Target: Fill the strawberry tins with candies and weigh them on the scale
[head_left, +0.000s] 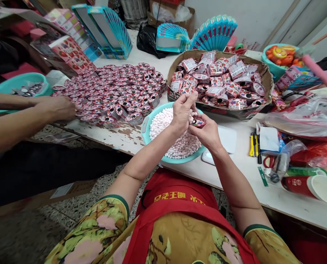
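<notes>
My right hand point(209, 132) is closed around a small oval strawberry-print carton point(198, 122), its dark opening facing up. Just above that carton my left hand point(182, 112) is bent, with fingers pinched together. White candies show beside its fingertips, but whether they are in its grip is unclear. Both hands are over a turquoise basin point(144, 128) filled with small white pill-shaped candies point(180, 146). Behind the basin stands a cardboard box point(171, 96) heaped with similar cartons point(215, 80). Many more cartons point(119, 91) stand packed on the table to the left.
A co-worker's hand point(57, 108) touches the left edge of the packed cartons, near another basin point(31, 77). A white flat device point(226, 139) lies right of my basin. Farther right are cutters point(253, 145), scissors point(269, 162) and a tipped red paper cup point(297, 185). Blue display boxes point(215, 33) stand behind.
</notes>
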A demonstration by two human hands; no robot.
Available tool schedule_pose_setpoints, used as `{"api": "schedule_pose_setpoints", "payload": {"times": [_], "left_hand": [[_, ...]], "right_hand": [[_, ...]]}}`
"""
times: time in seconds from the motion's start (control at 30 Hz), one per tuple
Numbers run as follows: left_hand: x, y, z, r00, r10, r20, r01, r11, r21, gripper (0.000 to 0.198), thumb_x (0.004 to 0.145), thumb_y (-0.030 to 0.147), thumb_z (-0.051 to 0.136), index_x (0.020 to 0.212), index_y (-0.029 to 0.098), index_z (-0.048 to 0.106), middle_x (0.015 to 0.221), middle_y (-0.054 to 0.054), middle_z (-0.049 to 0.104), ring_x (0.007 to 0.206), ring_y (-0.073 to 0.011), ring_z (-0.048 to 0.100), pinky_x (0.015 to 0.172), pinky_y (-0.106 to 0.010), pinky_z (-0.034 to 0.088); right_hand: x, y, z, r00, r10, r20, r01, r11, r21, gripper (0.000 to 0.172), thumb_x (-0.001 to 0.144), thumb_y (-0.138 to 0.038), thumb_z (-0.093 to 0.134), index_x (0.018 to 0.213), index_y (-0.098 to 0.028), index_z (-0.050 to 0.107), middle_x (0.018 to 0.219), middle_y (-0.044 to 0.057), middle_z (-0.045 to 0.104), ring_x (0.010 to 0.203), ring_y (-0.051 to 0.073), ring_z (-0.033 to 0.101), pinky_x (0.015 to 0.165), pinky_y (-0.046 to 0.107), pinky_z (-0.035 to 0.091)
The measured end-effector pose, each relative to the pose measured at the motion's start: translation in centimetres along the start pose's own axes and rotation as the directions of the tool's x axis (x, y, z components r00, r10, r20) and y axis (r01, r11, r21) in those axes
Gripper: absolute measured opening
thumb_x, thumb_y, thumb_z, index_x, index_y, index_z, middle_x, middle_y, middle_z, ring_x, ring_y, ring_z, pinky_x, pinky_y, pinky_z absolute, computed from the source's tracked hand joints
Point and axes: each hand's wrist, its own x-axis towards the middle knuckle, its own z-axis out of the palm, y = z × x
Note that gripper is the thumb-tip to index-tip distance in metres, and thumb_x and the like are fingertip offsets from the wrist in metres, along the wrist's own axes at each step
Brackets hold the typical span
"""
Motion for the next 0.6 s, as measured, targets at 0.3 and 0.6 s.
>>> {"api": "schedule_pose_setpoints", "payload": {"times": [0.3, 0.6], "left_hand": [[0.1, 0.1, 1.3, 0.997, -0.068, 0.03, 0.067, 0.997, 0.038, 0.024, 0.092, 0.038, 0.073, 0.09, 0.02, 0.058, 0.062, 0.008, 0.051, 0.046, -0.0043, 0.05, 0.051, -0.018, 0.044], [-1.0, 0.7, 1.9, 0.981, -0.164, 0.099, 0.159, 0.986, 0.052, 0.02, 0.095, 0.031, 0.069, 0.088, 0.019, 0.055, 0.066, 0.007, 0.052, 0.049, -0.0033, 0.048, 0.053, -0.016, 0.046]], "right_hand": [[-0.4, 0.5, -1.0, 0.999, 0.019, -0.044, -0.017, 0.999, 0.039, 0.039, 0.066, -0.037, 0.077, 0.101, -0.022, 0.072, 0.083, 0.0, 0.073, 0.079, 0.02, 0.067, 0.077, 0.034, 0.056], [-0.3, 1.2, -1.2, 0.998, 0.048, -0.028, -0.045, 0.996, 0.08, 0.037, 0.066, -0.037, 0.079, 0.1, -0.022, 0.074, 0.081, -0.001, 0.073, 0.077, 0.019, 0.065, 0.072, 0.033, 0.057]]}}
